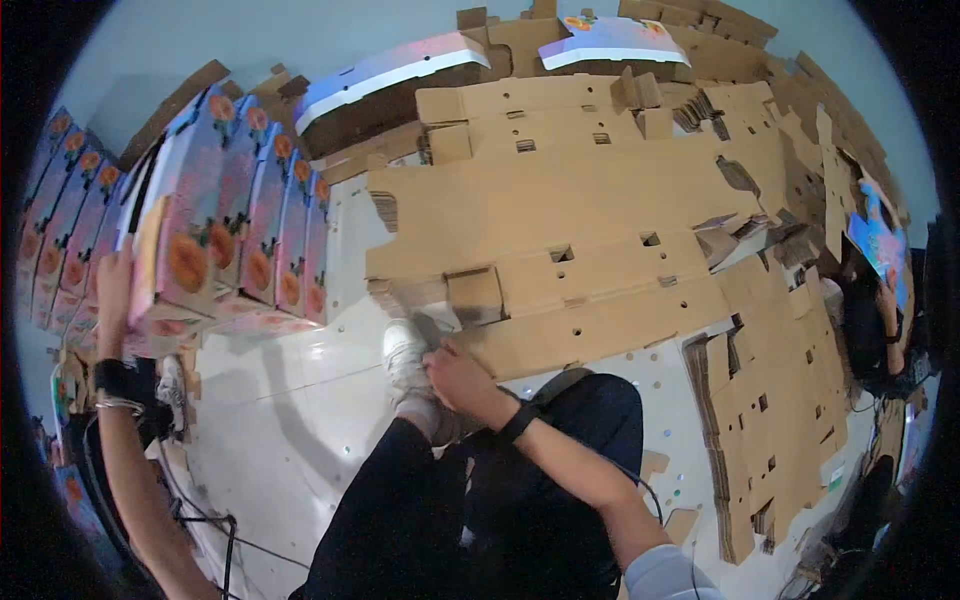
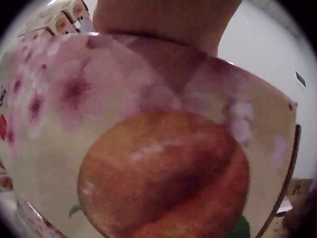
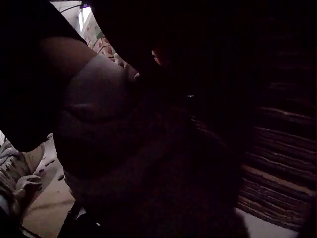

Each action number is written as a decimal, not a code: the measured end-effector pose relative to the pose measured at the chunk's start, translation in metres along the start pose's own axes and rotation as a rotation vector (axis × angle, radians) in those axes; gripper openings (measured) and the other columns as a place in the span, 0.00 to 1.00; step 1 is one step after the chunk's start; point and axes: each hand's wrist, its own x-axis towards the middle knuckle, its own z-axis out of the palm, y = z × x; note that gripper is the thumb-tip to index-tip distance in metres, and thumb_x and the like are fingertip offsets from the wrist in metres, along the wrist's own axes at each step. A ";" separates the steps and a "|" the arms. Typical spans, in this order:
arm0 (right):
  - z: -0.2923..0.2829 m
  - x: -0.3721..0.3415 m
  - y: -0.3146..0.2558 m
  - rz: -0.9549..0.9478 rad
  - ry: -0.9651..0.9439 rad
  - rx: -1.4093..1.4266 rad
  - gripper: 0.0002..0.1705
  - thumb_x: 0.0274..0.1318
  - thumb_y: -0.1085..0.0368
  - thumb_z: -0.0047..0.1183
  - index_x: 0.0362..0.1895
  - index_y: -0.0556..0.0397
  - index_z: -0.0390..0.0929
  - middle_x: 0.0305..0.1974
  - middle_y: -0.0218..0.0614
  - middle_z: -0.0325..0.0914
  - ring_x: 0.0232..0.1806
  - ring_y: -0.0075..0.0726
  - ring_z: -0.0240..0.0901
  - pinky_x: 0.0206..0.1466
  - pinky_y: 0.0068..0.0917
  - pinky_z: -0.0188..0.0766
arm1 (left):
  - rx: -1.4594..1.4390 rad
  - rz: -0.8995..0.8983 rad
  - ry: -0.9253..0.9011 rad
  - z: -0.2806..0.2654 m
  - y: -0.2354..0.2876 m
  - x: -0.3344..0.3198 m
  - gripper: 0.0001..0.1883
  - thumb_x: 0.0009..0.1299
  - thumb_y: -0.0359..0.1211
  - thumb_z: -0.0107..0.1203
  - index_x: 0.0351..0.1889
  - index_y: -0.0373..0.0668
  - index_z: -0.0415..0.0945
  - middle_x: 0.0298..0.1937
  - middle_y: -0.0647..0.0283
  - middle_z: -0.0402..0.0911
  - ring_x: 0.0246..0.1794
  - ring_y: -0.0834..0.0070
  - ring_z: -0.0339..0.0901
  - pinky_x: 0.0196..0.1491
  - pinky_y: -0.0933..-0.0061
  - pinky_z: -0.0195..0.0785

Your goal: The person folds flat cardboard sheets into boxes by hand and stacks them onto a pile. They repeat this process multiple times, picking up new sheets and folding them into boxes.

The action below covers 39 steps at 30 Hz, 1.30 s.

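In the head view my left hand (image 1: 115, 290) is at the left, gripping the near side of a pink and blue carton (image 1: 185, 255) printed with peaches. Most of its fingers are hidden by the carton. The carton's peach-printed face (image 2: 163, 168) fills the left wrist view, the hand rising behind its top edge. My right hand (image 1: 460, 380) hangs with loosely curled fingers beside the white shoe (image 1: 403, 350), near the front edge of a flat brown cardboard stack (image 1: 560, 210). The right wrist view is mostly dark, with layered cardboard edges (image 3: 277, 168) at its right.
More printed cartons (image 1: 75, 225) stand in rows at the left. Another cardboard stack (image 1: 775, 400) lies at the right, and printed sheets (image 1: 615, 42) lean along the back. Another person's hand (image 1: 887, 305) is at a blue printed piece (image 1: 875, 240) on the far right. A cable (image 1: 255, 540) crosses the floor.
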 end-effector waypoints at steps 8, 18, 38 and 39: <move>-0.081 -0.027 -0.009 0.118 0.583 0.687 0.38 0.47 0.75 0.50 0.66 0.56 0.55 0.64 0.50 0.58 0.65 0.54 0.56 0.66 0.45 0.56 | -1.224 -0.515 0.146 -0.178 0.166 -0.066 0.25 0.76 0.45 0.45 0.32 0.27 0.74 0.24 0.65 0.69 0.27 0.81 0.62 0.32 0.73 0.57; -0.148 -0.123 0.013 0.517 1.048 0.895 0.38 0.56 0.70 0.49 0.70 0.57 0.48 0.65 0.49 0.53 0.64 0.48 0.57 0.67 0.39 0.56 | -1.125 0.017 0.137 -0.235 0.385 -0.043 0.18 0.68 0.38 0.50 0.25 0.32 0.78 0.17 0.44 0.74 0.21 0.52 0.76 0.32 0.56 0.68; -0.123 -0.139 0.074 0.454 0.610 0.571 0.12 0.60 0.61 0.50 0.34 0.59 0.76 0.34 0.36 0.69 0.42 0.42 0.65 0.47 0.34 0.63 | -0.948 0.846 0.112 -0.202 0.500 -0.055 0.26 0.57 0.28 0.54 0.56 0.34 0.68 0.54 0.46 0.74 0.35 0.58 0.80 0.40 0.61 0.72; -0.121 -0.138 0.080 0.429 0.570 0.604 0.13 0.61 0.60 0.50 0.32 0.59 0.75 0.33 0.35 0.68 0.41 0.40 0.63 0.47 0.32 0.62 | -0.802 0.904 0.033 -0.205 0.502 -0.054 0.29 0.54 0.26 0.55 0.57 0.34 0.67 0.59 0.46 0.71 0.37 0.61 0.81 0.41 0.63 0.73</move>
